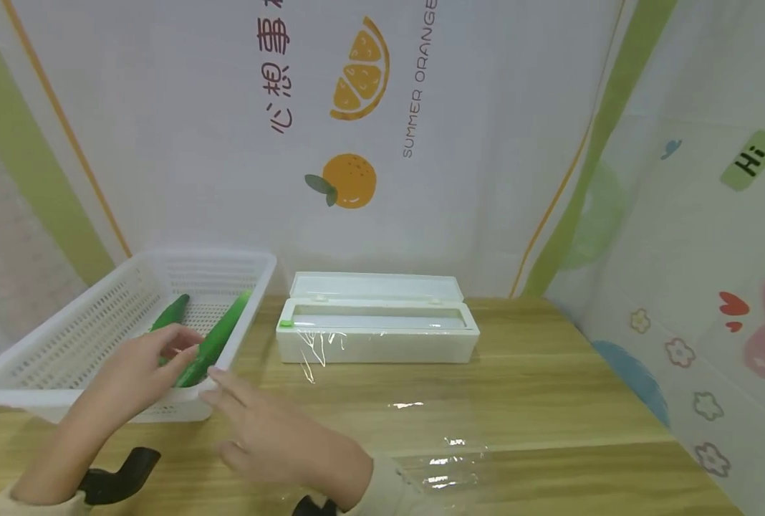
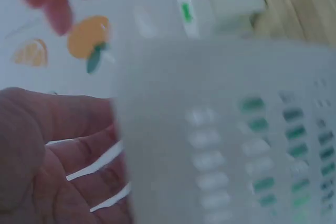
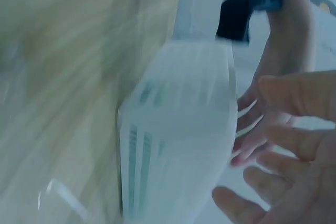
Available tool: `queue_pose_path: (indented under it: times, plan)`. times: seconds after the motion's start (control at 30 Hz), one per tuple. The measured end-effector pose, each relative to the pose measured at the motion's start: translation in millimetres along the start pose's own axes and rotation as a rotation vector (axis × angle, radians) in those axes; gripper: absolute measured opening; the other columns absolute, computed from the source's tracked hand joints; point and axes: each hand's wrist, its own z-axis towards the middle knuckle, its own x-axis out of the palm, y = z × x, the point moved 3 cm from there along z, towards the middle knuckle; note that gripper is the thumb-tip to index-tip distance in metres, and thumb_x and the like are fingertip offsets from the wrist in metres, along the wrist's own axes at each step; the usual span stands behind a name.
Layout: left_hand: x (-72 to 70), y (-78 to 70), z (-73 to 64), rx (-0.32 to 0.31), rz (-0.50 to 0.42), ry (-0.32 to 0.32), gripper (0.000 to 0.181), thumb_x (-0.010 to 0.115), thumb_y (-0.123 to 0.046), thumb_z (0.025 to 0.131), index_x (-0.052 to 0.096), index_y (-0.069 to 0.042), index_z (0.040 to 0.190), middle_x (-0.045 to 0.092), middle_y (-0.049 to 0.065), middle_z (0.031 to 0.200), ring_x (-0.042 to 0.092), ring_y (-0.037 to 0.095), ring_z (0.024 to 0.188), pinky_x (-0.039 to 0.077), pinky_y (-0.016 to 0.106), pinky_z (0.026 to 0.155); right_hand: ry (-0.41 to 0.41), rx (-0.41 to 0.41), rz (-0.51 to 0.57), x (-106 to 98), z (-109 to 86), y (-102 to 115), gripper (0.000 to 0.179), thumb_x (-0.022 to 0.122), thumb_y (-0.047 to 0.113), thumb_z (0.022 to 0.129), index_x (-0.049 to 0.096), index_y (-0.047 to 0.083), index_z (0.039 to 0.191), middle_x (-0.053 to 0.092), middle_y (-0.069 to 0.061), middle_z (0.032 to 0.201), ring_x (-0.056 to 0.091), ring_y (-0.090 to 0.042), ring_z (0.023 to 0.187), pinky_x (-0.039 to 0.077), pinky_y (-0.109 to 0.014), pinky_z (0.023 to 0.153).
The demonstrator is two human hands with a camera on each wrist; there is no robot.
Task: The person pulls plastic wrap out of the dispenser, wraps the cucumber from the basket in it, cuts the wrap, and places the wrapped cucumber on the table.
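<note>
My left hand (image 1: 140, 365) reaches over the near rim of a white slotted plastic basket (image 1: 263, 276), its fingers loosely bent. Its fingertips are right beside a bright green cucumber (image 1: 218, 340) leaning along the basket's right side. Behind that hand lies a darker cucumber (image 1: 175, 310), partly covered by it. In the left wrist view, the basket wall hides part of the left hand (image 2: 63, 150). Close to the basket's front right corner is my right hand (image 1: 279, 433), fingers spread and extended. The right wrist view has nothing between the right hand's fingers (image 3: 286, 140).
A white cling film dispenser (image 1: 376, 347) with its lid raised stands at the back of the wooden table (image 1: 537, 401). Clear film (image 1: 443, 462) spreads from it toward the front, showing as shiny glints. A printed curtain (image 1: 486, 179) hangs behind the table and along its right.
</note>
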Motion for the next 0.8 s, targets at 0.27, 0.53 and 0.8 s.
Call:
queue_pose_path:
  times: [0.27,0.53,0.8]
  plan:
    - [9.8,42.7,1.9,-0.121,0.116,0.17,0.045,0.046,-0.038,0.096,0.056,0.0,0.118,0.063,0.024,0.109,0.059,0.045,0.092,0.048,0.051,0.063,0.004,0.077,-0.214,18,16.9,13,0.062,0.046,0.041,0.095,0.022,0.017,0.148,0.017,0.008,0.154,0.012,-0.007,0.143,0.021,-0.02,0.113]
    - [14.7,54.9,9.3,-0.197,0.148,0.418,0.073,0.038,-0.056,0.093,0.042,0.004,0.133,0.052,0.031,0.125,0.048,0.056,0.107,0.044,0.063,0.069,0.029,0.045,-0.237,19,17.9,11,0.063,0.046,0.038,0.095,0.019,0.017,0.149,0.014,0.008,0.155,0.009,-0.007,0.143,0.021,-0.019,0.112]
    - [20.9,56.3,24.0,-0.181,0.019,0.537,0.079,0.049,-0.047,0.09,0.032,0.018,0.132,0.034,0.042,0.133,0.034,0.061,0.118,0.038,0.067,0.085,0.048,0.052,-0.184,19,21.1,8,0.067,0.048,0.037,0.095,0.015,0.017,0.149,0.009,0.007,0.156,0.006,-0.007,0.144,0.014,-0.018,0.113]
